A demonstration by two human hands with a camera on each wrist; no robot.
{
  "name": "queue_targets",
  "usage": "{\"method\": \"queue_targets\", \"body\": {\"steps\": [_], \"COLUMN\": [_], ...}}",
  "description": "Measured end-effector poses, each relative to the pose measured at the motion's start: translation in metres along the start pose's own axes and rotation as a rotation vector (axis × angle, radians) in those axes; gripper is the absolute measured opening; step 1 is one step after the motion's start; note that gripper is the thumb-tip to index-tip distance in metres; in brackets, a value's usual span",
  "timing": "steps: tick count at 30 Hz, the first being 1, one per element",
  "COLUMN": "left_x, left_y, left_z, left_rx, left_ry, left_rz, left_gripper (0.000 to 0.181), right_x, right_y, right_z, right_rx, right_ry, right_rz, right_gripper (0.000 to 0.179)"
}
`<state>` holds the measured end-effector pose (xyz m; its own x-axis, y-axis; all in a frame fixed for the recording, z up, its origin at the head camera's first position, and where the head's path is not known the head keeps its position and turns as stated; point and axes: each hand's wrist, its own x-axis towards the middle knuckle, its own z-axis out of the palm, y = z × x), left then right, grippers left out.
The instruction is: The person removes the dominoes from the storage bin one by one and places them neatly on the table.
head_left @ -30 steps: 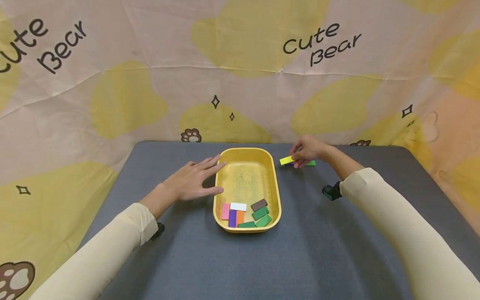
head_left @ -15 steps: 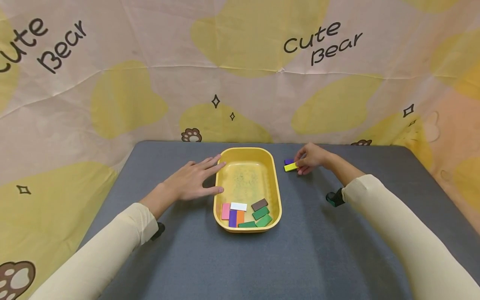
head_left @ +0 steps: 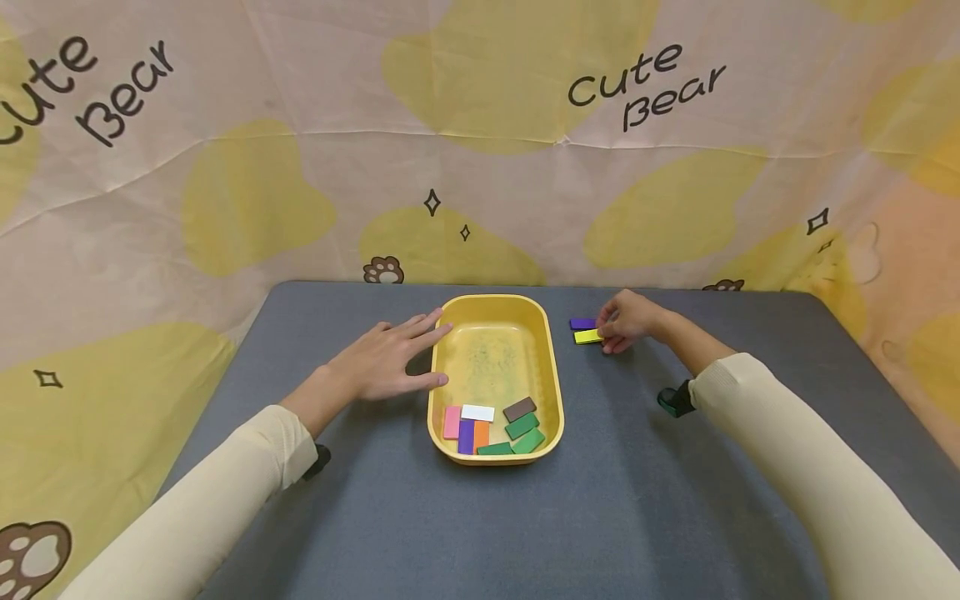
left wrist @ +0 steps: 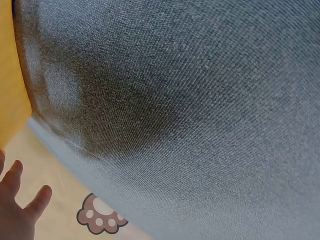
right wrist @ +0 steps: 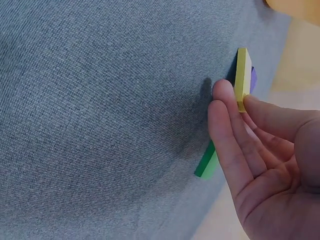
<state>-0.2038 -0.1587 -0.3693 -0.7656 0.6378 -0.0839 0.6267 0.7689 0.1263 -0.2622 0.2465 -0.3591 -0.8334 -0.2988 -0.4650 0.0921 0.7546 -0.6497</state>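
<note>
At the far right of the tray, my right hand (head_left: 630, 321) pinches the end of a yellow block (head_left: 587, 337) between thumb and fingers. A purple block (head_left: 582, 323) lies just beyond the yellow one. In the right wrist view a green block (right wrist: 206, 162) shows behind the fingers; the hand hides it in the head view. My left hand (head_left: 390, 358) has its fingers spread, fingertips at the left rim of the yellow tray (head_left: 557, 379). Only some of its fingertips show in the left wrist view.
In the tray's near end lie a pink block (head_left: 452, 422), a white block (head_left: 477, 412), a purple, an orange, a brown block (head_left: 519, 408) and several green blocks (head_left: 521, 426). A patterned cloth hangs behind the grey table (head_left: 480, 533).
My right hand has brought the yellow block slightly toward me and to the right, then lowered it near the purple block, which has come into sight. The left hand has stayed still.
</note>
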Motion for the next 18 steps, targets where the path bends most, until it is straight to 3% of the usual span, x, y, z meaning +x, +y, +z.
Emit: {"method": "queue_targets", "body": {"steps": [18], "left_x": [0.0004], "left_y": [-0.0002], "left_z": [0.0017], "left_rx": [0.006], "left_ry": [-0.001], "left_rz": [-0.003], "left_gripper": [0.086], "right_x": [0.0019], "right_y": [-0.0013], "right_z": [0.0001], "right_rx": [-0.056], "right_ry": [-0.024], "right_rz": [0.019], "right_gripper": [0.022]}}
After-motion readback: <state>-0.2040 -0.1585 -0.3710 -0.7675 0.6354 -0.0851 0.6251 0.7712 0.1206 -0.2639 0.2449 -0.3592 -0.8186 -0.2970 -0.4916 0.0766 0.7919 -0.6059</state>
